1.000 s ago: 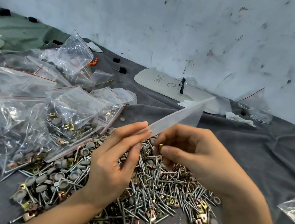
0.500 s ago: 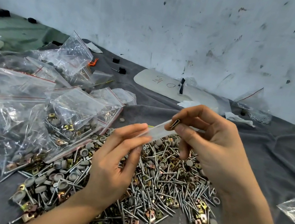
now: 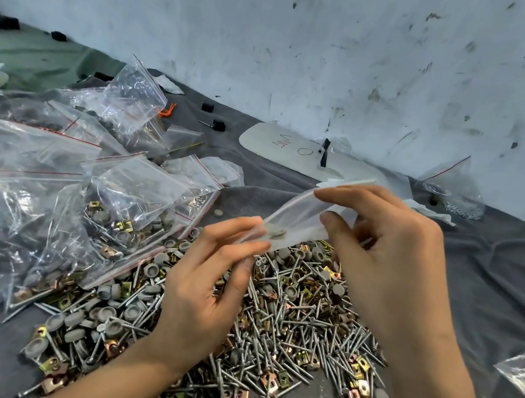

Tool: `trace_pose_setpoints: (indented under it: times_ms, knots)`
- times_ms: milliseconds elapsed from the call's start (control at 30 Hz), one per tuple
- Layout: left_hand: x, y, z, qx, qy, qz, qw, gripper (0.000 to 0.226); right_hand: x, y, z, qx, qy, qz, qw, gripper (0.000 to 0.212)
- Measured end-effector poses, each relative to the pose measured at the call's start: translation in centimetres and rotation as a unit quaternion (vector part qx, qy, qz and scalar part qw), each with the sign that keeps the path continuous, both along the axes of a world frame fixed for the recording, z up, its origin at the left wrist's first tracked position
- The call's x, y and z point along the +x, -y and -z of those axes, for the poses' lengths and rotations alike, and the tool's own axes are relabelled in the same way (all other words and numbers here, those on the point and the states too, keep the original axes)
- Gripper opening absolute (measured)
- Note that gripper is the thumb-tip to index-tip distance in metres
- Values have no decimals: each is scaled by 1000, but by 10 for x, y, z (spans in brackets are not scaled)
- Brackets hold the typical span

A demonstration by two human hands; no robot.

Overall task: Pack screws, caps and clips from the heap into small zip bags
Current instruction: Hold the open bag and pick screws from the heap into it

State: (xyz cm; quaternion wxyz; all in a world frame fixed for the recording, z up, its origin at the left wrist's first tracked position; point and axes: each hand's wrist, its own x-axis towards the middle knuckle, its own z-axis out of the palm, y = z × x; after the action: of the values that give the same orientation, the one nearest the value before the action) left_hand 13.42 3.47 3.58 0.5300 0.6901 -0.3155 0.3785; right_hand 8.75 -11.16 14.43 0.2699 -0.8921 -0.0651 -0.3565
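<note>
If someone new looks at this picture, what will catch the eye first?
First, the big heap of screws, grey caps and brass-coloured clips on the grey cloth, at the lower centre. Just above it, the left hand and right hand pinch a small clear zip bag between them. At the left lies a pile of filled bags.

**Soft, even light with a wide-angle bend**

The light is bright and diffuse and falls from above, with no lamp in view. The wall (image 3: 313,51) is pale and evenly lit. Shadows are faint, and only a soft one sits under the left hand (image 3: 203,296) on the heap (image 3: 302,327). White glare streaks the filled bags (image 3: 138,185) at centre left (their contents wash out there). The small zip bag (image 3: 298,225) looks slightly smeared. The lower corners go soft, and the wall's base line bows.
</note>
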Motion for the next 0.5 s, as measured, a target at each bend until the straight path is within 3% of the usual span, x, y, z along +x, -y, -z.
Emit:
trace_pose_setpoints:
  times_ms: [100,200,267,333,400,500]
  knots:
    - [2,0,-1,-8,7,-14,1000,21,-6,0,-5,123,-8,-126,984,10]
    - [2,0,-1,-11,4,-15,1000,21,-10,5,-7,144,-163,-193,957,8]
    - [1,0,0,-11,0,-11,1000,21,-4,10,0,27,-290,-133,947,8]
    - [1,0,1,-13,-1,-12,1000,21,9,9,12,-75,-317,-26,945,8]
    - [2,-1,0,-14,0,-11,1000,22,21,5,26,-100,-324,43,940,11]
    - [1,-1,-1,-16,-2,-9,1000,22,36,-1,49,-107,-389,56,913,8]
